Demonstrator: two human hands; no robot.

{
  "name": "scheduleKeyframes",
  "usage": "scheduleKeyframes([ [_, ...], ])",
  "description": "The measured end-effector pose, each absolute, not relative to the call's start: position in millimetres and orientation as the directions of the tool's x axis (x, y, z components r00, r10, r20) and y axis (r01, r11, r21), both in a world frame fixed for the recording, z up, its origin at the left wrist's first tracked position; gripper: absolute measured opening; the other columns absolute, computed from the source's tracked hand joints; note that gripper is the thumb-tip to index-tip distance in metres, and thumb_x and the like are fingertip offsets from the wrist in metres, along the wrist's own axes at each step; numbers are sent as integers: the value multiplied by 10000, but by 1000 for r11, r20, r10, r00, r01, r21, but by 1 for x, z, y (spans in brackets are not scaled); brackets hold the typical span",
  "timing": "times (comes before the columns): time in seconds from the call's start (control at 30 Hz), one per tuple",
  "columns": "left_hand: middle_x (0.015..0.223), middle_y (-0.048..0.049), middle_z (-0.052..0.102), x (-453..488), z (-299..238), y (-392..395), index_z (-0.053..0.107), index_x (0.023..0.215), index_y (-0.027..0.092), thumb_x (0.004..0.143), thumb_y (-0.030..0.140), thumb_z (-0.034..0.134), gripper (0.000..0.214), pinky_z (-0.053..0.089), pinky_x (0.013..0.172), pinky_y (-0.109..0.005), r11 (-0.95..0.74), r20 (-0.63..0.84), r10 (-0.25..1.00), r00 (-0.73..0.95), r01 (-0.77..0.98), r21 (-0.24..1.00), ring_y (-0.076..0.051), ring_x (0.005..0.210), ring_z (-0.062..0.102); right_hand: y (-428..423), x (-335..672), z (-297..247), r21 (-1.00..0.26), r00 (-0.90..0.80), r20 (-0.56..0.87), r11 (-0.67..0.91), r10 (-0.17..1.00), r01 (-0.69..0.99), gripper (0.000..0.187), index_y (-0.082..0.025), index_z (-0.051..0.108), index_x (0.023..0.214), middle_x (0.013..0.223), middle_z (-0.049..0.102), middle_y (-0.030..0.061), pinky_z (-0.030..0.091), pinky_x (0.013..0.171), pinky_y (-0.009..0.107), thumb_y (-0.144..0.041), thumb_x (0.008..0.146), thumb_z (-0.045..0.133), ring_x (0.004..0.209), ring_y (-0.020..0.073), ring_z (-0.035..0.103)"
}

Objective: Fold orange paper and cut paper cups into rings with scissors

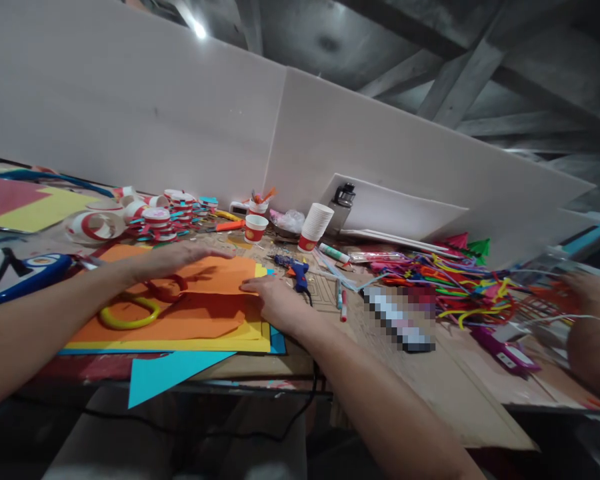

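Observation:
My left hand lies flat over an orange sheet of paper, its fingers stretched to the right. At the sheet's right end, the fingers of my right hand pinch its edge. Part of this sheet stands slightly raised above another orange sheet. Below them, yellow paper and blue paper show at the edges. Scissors with a yellow handle loop and a red one rest on the orange paper beneath my left forearm. A blue paper triangle juts over the table edge.
Right of my hand lies a blue glue gun with a black cord. Stacked paper cups and a single cup stand behind. Cup crafts sit left. Pipe cleaners and another person's arm are at right.

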State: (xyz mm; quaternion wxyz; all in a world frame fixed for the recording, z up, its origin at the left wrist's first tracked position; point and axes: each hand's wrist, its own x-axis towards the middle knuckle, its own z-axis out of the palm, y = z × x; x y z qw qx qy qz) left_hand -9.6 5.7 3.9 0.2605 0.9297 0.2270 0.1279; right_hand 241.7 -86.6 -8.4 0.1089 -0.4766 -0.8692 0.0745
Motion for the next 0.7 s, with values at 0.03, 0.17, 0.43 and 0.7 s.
scheduleKeyframes([
  [0.03, 1480, -96, 450, -7, 1, 5, 477, 1420, 225, 900, 637, 346, 676, 265, 1134, -393, -772, 71, 505, 860, 413, 483, -283, 1373, 386, -86, 243, -9, -233, -538, 134, 554, 832, 799, 463, -191, 680, 1141, 1244, 658, 67, 432, 1025, 302, -13, 750, 507, 1192, 204, 580],
  [0.17, 1576, -73, 259, -1, -6, 1, 327, 1495, 262, 854, 636, 470, 756, 176, 1162, -401, -797, -96, 513, 853, 515, 314, -291, 1450, 226, -83, 249, -7, -263, -585, 131, 597, 801, 758, 450, -171, 667, 1170, 1264, 645, 74, 417, 1056, 325, -34, 808, 437, 1207, 201, 572],
  [0.43, 1548, -87, 336, -1, -8, 2, 362, 1483, 232, 860, 618, 482, 742, 195, 1154, -335, -825, -69, 475, 877, 471, 312, -248, 1428, 295, -88, 244, 6, -353, -456, 345, 563, 821, 747, 588, -164, 331, 1482, 1585, 210, 101, 179, 1197, 434, -362, 946, 469, 1476, 206, 150],
  [0.7, 1596, -147, 139, 3, -4, -3, 231, 1527, 175, 783, 706, 504, 954, 121, 1170, -429, -779, -151, 552, 820, 572, 257, -311, 1469, 140, -92, 234, -8, -319, -584, -187, 514, 790, 796, 779, -148, 187, 1528, 1594, 101, 139, 74, 1165, 593, -632, 931, 316, 1483, 292, 44],
])
